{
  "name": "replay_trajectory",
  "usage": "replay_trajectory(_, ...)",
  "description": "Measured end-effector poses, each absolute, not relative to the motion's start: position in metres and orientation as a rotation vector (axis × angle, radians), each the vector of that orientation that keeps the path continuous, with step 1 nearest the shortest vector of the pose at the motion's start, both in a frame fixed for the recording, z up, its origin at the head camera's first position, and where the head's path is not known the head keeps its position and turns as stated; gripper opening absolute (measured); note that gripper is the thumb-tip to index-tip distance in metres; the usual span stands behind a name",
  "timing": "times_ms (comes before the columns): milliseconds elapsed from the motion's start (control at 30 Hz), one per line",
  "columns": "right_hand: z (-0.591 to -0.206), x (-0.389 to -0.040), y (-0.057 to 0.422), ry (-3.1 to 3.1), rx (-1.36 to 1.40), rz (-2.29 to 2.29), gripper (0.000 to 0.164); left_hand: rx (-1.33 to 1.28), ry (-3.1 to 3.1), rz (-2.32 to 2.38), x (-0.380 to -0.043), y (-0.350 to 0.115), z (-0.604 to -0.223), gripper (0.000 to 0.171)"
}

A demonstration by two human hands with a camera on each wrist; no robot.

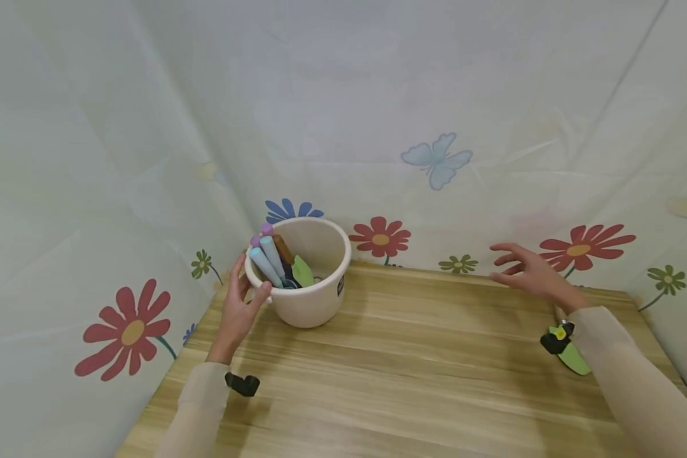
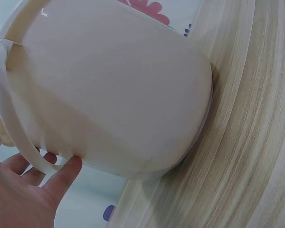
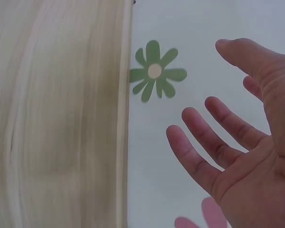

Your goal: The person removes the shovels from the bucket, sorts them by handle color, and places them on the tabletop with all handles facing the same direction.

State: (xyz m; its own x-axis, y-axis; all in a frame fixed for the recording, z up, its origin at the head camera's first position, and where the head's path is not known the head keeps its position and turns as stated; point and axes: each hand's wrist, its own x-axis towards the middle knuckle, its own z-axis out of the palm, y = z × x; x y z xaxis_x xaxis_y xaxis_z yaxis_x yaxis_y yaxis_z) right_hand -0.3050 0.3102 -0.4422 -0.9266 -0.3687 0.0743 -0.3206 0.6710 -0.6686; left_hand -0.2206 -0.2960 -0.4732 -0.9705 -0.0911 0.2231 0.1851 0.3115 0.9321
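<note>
My left hand point(image 1: 240, 312) grips the left side of a white bucket point(image 1: 309, 308), its thumb and fingers at the rim and the curved handle point(image 2: 14, 118). The bucket stands upright at the back left of the table. Inside it lean several tools with light blue handles point(image 1: 271, 254), purple-tipped ones point(image 1: 266, 229), a brown handle point(image 1: 283, 247) and a green blade point(image 1: 303, 272). My right hand point(image 1: 529, 273) hovers near the table's back edge, fingers spread and nothing held. Beneath the right wrist lies a green-bladed tool point(image 1: 574, 360), partly hidden by the sleeve.
The wood-grain table point(image 1: 389, 381) meets a pale curtain point(image 1: 343, 114) printed with flowers and a butterfly at the back and sides. Black wrist cameras are strapped to the left wrist point(image 1: 242, 384) and right wrist point(image 1: 556, 340).
</note>
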Motion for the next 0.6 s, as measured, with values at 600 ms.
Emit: replay_trajectory(600,-0.412,-0.316,0.268,2.818,-0.819,-1.068,0.067,-0.107,-2.345,-1.674,-0.223,-0.298,-0.48,0.086)
